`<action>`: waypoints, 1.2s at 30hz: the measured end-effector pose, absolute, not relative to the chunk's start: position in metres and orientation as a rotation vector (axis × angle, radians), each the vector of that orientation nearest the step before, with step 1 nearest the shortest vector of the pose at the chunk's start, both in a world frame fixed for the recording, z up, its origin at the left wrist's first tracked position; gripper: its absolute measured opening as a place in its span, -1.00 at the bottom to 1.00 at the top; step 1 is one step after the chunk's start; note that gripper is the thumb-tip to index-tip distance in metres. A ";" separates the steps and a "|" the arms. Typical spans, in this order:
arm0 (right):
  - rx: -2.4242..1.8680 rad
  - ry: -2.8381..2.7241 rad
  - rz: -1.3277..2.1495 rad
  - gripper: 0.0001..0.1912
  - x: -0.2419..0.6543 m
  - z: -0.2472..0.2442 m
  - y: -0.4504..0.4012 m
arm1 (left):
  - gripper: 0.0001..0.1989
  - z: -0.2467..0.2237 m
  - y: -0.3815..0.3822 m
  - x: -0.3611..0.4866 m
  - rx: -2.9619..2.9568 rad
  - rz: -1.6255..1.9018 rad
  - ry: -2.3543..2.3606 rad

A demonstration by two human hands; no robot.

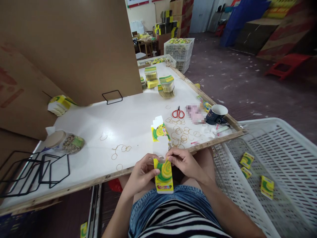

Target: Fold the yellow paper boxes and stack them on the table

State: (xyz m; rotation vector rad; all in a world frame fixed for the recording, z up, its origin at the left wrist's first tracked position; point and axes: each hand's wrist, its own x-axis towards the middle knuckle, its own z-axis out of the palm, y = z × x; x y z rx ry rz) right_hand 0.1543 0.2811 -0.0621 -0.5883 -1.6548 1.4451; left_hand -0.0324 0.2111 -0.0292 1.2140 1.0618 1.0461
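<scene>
A small yellow and green cardboard box (164,177) is held over my lap at the table's front edge. My left hand (145,172) grips its left side, the thumb lying on the front panel. At the upper right corner, my right hand (182,162) pinches the box near its top opening. The inside of the box cannot be seen. Just beyond, on the tabletop, rest unfolded box blanks (159,132) with the same print and white flaps. Several rubber bands (178,135) are scattered to the right of them.
Red-handled scissors (178,113) and a dark mug (216,115) lie toward the table's right edge. Stacked cartons (166,84) stand farther back. A white plastic crate (294,155) at my right holds several small boxes. A jar (71,143) and black wire frames (54,170) are at left.
</scene>
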 end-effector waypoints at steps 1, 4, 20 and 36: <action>-0.590 -1.687 1.394 -0.72 0.155 -0.062 0.282 | -0.78 -0.029 0.211 -0.031 1.227 1.038 1.061; -0.576 -1.737 1.248 -0.71 0.155 -0.062 0.283 | -0.79 -0.030 0.212 -0.028 1.253 1.045 1.058; -0.718 -1.755 1.360 -0.70 0.161 -0.053 0.286 | -0.62 -0.031 0.217 -0.018 1.343 1.105 1.326; -0.818 -1.750 1.092 -0.84 0.161 -0.052 0.287 | -0.56 -0.021 0.223 -0.005 1.178 1.166 1.146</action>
